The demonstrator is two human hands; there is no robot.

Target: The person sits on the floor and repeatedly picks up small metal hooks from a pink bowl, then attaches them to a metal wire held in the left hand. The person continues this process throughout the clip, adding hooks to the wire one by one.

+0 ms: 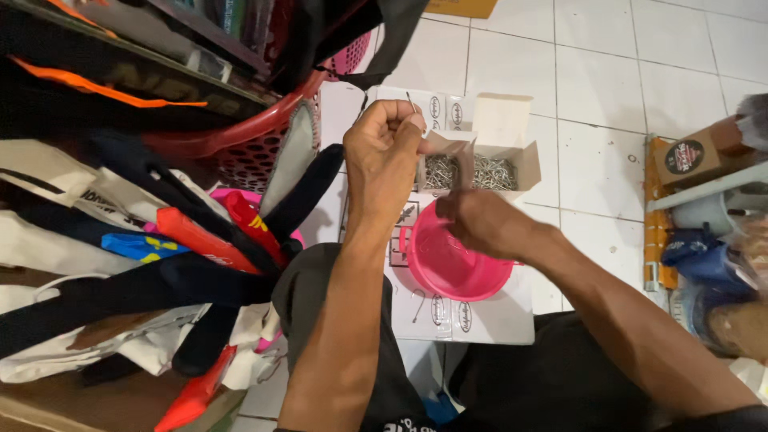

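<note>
My left hand (387, 144) is raised and closed around a thin metal hook whose tip (410, 99) sticks up above the fingers. My right hand (478, 220) hovers over the far rim of a small pink plastic bowl (452, 268), fingers curled; whether it holds anything I cannot tell. The bowl rests on flat white cardboard boxes (480, 320) on my lap. Just beyond the hands stands an open white cardboard box (504, 148) filled with several small shiny metal hooks (492, 172).
A pile of folded bags in black, white, red and blue (144, 256) lies at the left, beside a red plastic basket (240, 148). Packets and boxes crowd a shelf edge (704, 192) at the right. White floor tiles (608, 80) lie beyond.
</note>
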